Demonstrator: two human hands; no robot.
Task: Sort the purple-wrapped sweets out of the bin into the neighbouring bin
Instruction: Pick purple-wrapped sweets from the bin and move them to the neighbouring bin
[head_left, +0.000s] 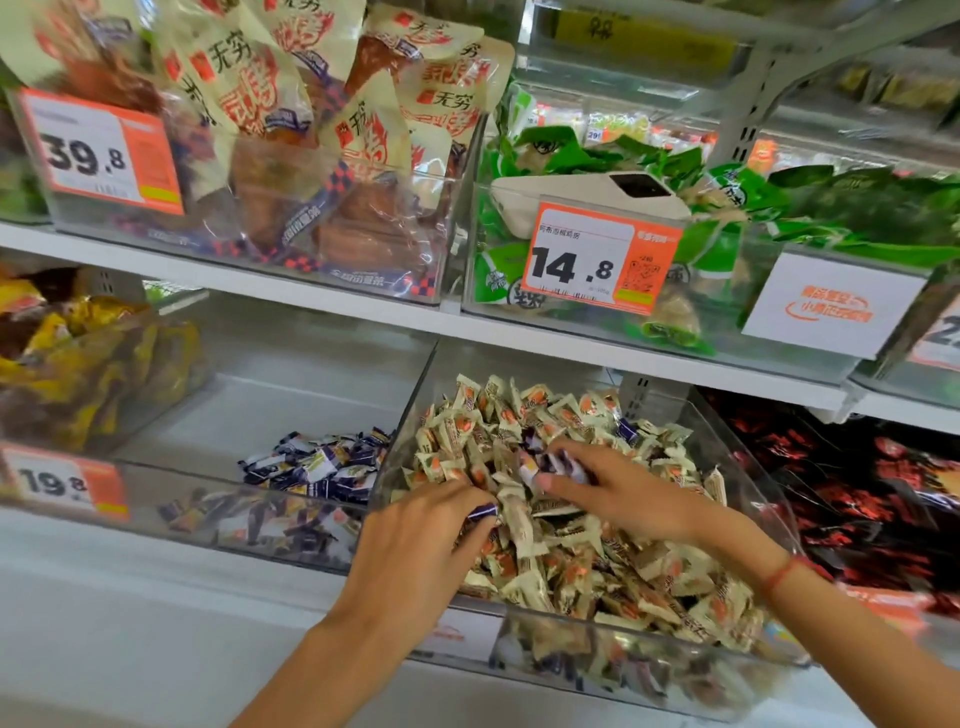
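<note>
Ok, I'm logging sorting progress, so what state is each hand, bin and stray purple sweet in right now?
Left hand: in the mixed bin, pinching a purple sweet.
Right hand: in the same bin, fingers closed on purple sweets.
Mixed bin: heaped with cream-wrapped sweets.
Stray purple sweet: lying unpicked at the back of the heap.
Neighbouring bin: partly filled, sorted purple sweets at its front.

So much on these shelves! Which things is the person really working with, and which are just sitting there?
Part of the job:
- bin of cream-wrapped sweets
- purple-wrapped sweets in the right hand
- purple sweet pinched by the left hand
- neighbouring bin with the purple pile

Just lying about:
- phone
- green packets
- 14.8 price tag
- yellow snacks
</note>
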